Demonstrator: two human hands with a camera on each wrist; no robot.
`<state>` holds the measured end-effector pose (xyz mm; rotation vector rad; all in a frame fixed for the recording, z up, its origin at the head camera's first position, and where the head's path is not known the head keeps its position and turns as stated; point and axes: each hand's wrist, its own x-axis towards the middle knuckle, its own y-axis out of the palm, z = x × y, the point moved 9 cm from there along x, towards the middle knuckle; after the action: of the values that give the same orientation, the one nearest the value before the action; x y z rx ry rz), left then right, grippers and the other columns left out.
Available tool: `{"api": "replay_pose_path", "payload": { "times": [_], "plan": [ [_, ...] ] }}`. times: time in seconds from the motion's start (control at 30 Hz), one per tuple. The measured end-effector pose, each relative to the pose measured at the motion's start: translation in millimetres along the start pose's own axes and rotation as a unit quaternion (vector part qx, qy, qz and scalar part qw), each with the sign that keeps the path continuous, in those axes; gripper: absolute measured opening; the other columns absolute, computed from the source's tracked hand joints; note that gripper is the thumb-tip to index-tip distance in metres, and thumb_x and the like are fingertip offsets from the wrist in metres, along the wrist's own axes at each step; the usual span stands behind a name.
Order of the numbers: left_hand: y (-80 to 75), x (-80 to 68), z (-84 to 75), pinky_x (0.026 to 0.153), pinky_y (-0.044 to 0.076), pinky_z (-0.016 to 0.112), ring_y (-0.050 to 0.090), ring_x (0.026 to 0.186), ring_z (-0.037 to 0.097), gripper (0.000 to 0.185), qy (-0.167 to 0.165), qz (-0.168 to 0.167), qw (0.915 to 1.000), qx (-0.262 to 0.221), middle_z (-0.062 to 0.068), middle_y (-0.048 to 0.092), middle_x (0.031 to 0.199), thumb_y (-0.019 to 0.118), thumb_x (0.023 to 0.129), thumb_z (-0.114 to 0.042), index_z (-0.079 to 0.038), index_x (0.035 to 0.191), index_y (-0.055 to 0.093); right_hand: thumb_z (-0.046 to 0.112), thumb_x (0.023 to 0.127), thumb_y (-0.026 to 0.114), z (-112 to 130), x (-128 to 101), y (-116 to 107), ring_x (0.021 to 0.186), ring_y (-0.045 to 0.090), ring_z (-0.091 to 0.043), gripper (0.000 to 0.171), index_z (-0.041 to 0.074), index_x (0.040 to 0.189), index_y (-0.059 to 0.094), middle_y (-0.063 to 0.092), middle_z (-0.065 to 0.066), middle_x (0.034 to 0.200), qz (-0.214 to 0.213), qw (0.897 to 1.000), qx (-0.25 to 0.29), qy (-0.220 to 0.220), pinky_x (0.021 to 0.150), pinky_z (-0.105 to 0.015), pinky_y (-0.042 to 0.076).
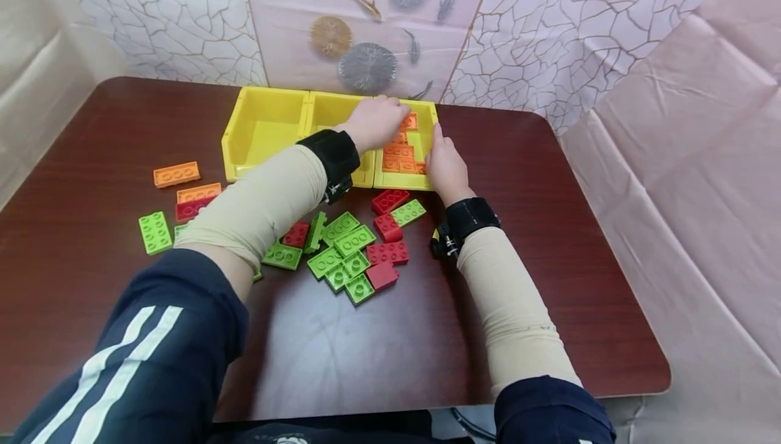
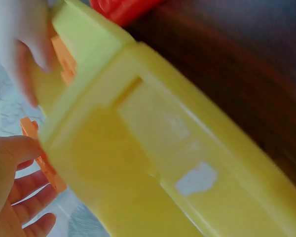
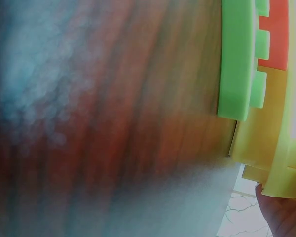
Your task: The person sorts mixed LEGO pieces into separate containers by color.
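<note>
A yellow three-part box [image 1: 265, 129] stands at the back of the table. My left hand [image 1: 375, 124] is over its right compartment. In the left wrist view that hand pinches an orange brick [image 2: 52, 173] between thumb and fingers, near the yellow wall. My right hand [image 1: 448, 163] grips the box's right side wall; in the right wrist view part of that hand [image 3: 286, 212] shows at the box's lower corner. Several orange bricks [image 1: 399, 152] lie in the right compartment, partly hidden by my left hand.
In front of the box lie several green bricks [image 1: 354, 240] and red bricks [image 1: 387, 253], some hidden under my left forearm. Farther left are a loose orange brick [image 1: 177, 174] and a green brick [image 1: 155, 232]. A patterned cloth wall [image 1: 390, 24] rises behind the table.
</note>
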<state>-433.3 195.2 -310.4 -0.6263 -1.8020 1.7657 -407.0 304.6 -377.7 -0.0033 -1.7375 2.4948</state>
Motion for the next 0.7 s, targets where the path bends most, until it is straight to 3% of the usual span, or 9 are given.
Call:
{"api": "replay_pose_path", "payload": {
  "times": [0.37, 0.7],
  "plan": [
    [35.1, 30.8, 10.3, 0.088, 0.044, 0.048, 0.055, 0.105, 0.034, 0.027, -0.033, 0.038, 0.9977, 0.046, 0.014, 0.059, 0.115, 0.040, 0.097, -0.009, -0.008, 0.119, 0.055, 0.016, 0.099, 0.040, 1, -5, 4, 0.094, 0.052, -0.030, 0.059, 0.012, 0.150, 0.011, 0.045, -0.018, 0.127, 0.004, 1.000, -0.003, 0.006, 0.083, -0.042, 0.045],
    [40.0, 44.9, 13.4, 0.095, 0.036, 0.049, 0.053, 0.109, 0.034, 0.029, -0.054, 0.082, 0.9945, 0.036, 0.013, 0.058, 0.121, 0.036, 0.098, -0.009, -0.008, 0.121, 0.055, 0.017, 0.099, 0.040, -3, -3, -1, 0.096, 0.050, -0.027, 0.061, 0.014, 0.151, 0.008, 0.043, -0.016, 0.130, 0.003, 1.000, -0.004, 0.010, 0.087, -0.041, 0.044]
  ]
}}
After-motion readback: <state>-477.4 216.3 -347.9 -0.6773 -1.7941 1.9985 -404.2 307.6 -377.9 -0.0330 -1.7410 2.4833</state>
